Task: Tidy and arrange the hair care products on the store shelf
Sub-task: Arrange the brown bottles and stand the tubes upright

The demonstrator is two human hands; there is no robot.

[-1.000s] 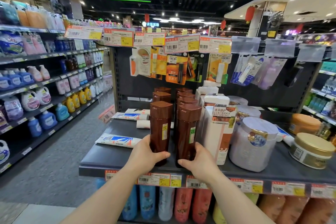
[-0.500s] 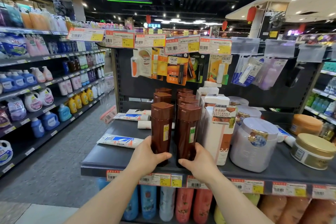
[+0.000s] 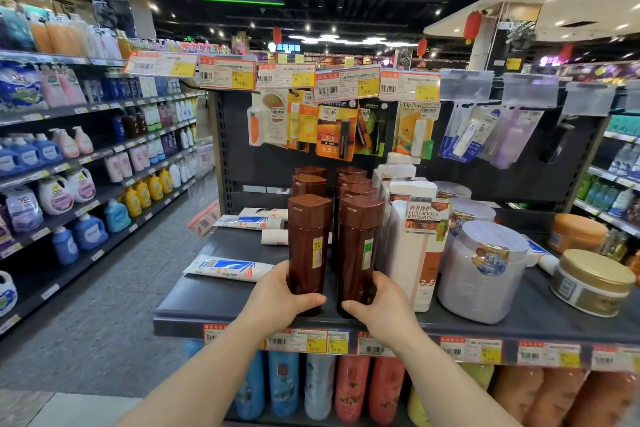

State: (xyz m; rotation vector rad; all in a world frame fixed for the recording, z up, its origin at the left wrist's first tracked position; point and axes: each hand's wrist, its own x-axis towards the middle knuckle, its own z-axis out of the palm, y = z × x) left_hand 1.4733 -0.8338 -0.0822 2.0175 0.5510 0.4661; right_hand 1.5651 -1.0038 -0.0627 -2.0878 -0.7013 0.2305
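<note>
Two rows of tall brown bottles stand upright on the dark shelf point(image 3: 221, 295). My left hand point(image 3: 277, 295) grips the base of the front left brown bottle point(image 3: 306, 239). My right hand point(image 3: 381, 305) grips the base of the front right brown bottle point(image 3: 358, 243). Both bottles stand near the shelf's front edge, a small gap between them. More brown bottles point(image 3: 356, 191) line up behind them.
White pump bottles point(image 3: 415, 253) stand right of the brown rows, then a pale lilac jar point(image 3: 481, 274) and gold-lidded jars point(image 3: 592, 282). White tubes point(image 3: 228, 269) lie flat on the left. Hanging lip-balm cards point(image 3: 336, 128) are above. An aisle runs left.
Both hands keep their hold on the two front bottles; the bottles have barely shifted. The view has drifted slightly.
</note>
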